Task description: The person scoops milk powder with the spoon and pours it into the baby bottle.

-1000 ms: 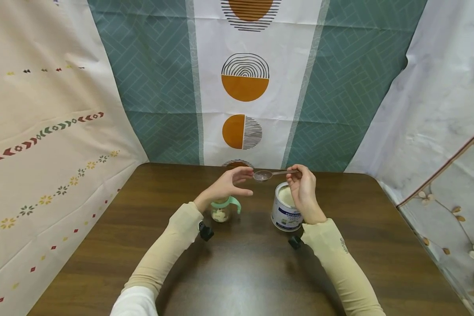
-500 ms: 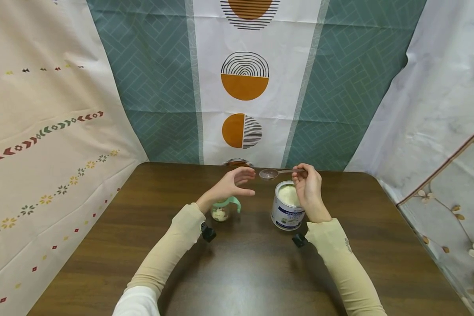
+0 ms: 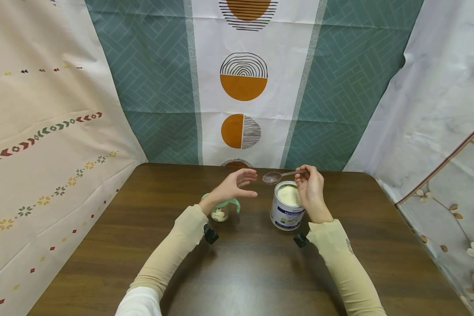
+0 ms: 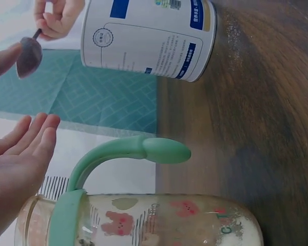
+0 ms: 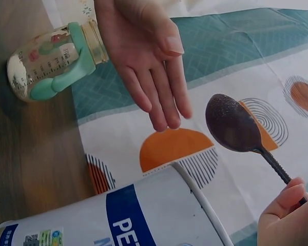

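My right hand (image 3: 311,188) pinches the handle of a translucent spoon (image 3: 272,177), held level above a white and blue powder can (image 3: 286,216). In the right wrist view the spoon's bowl (image 5: 233,123) shows only a dusting of powder. Pale powder (image 3: 289,195) fills the open can near its top. My left hand (image 3: 233,186) hovers with fingers spread and holds nothing. Below it stands a clear baby bottle (image 3: 220,213) with a green handle (image 4: 167,150), partly hidden by the wrist. Its mouth is uncapped in the right wrist view, and white powder (image 4: 242,233) lies at its bottom.
Both things stand on a dark wooden table (image 3: 237,272), the can to the right of the bottle. A patterned cloth (image 3: 245,87) hangs behind the table's back edge. A few specks of powder (image 4: 234,41) lie on the tabletop beside the can.
The spoon and right hand have shifted right, away from the left hand, and now sit more over the can. My left hand has drifted slightly to the right.
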